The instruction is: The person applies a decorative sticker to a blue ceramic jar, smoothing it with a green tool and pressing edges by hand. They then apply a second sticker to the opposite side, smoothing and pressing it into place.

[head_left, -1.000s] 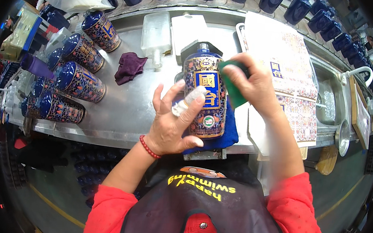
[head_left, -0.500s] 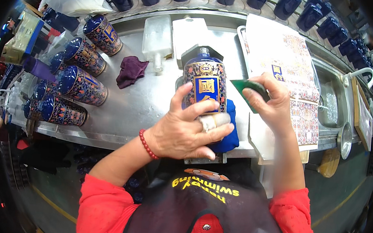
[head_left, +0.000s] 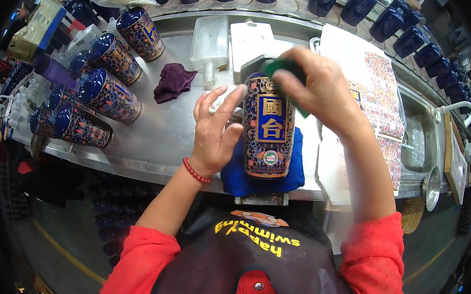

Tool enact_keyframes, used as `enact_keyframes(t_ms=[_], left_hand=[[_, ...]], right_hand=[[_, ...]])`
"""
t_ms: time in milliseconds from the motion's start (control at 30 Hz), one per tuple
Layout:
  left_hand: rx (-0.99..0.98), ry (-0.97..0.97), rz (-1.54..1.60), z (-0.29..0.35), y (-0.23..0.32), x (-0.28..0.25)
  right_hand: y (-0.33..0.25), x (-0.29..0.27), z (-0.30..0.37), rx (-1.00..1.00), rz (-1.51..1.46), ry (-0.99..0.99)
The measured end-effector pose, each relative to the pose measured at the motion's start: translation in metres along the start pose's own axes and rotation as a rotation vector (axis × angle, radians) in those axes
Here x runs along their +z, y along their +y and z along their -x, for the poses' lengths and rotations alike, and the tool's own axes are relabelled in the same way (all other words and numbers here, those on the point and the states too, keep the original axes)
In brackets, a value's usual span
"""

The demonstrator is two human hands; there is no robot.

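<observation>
Clamping right hand point(head_left: 324, 93) on green scraper point(head_left: 281, 67), holding left hand point(head_left: 214, 134) fingers apart beside patterned bottle point(head_left: 270, 129); possibly risking scuffing by pressing unevenly.

The right hand point(head_left: 325, 92) partly hides the blurred green scraper point(head_left: 283, 68).

We are looking down on a grey metal table point(head_left: 153, 131), and bright light is reflecting off its surface. Along the far side, a slatted conveyor point(head_left: 293, 2) is curving across the view. On the right we are seeing a metal sink point(head_left: 417, 115) with an arched white faucet point(head_left: 463, 103), and a wood-framed panel point(head_left: 456, 155) is showing just beyond. Below, a dark greenish-grey floor point(head_left: 435, 237) is spreading out, yellow lines point(head_left: 69, 258) running across it.
</observation>
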State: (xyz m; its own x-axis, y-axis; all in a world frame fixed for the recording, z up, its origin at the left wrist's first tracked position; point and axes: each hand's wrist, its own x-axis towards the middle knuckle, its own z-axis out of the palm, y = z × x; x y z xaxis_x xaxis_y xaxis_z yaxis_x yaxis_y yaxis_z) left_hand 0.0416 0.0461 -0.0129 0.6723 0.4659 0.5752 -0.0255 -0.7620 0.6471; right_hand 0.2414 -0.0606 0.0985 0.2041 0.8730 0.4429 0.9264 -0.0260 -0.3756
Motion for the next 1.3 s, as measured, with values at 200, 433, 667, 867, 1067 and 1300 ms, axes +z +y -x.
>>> enact_keyframes(t_ms=[200,433,667,867,1067,1300], left_hand=[[0.026,-0.094,-0.054,0.044,0.010,-0.008],[0.102,-0.115,-0.400,0.056,0.030,-0.006],[0.115,-0.163,-0.481,0.048,0.040,-0.011],[0.108,-0.171,-0.353,0.047,0.036,-0.015],[0.096,-0.196,-0.281,0.033,0.035,-0.006],[0.103,-0.176,-0.317,0.014,0.030,-0.002]], right_hand=[[-0.048,0.003,0.043,-0.556,-0.038,-0.082],[-0.014,0.003,0.098,0.253,-0.486,0.033],[-0.019,0.017,0.107,0.419,-0.716,0.146],[-0.011,0.022,0.112,0.441,-0.696,0.143],[-0.011,0.023,0.109,0.425,-0.644,0.142],[-0.008,0.023,0.108,0.453,-0.680,0.167]])
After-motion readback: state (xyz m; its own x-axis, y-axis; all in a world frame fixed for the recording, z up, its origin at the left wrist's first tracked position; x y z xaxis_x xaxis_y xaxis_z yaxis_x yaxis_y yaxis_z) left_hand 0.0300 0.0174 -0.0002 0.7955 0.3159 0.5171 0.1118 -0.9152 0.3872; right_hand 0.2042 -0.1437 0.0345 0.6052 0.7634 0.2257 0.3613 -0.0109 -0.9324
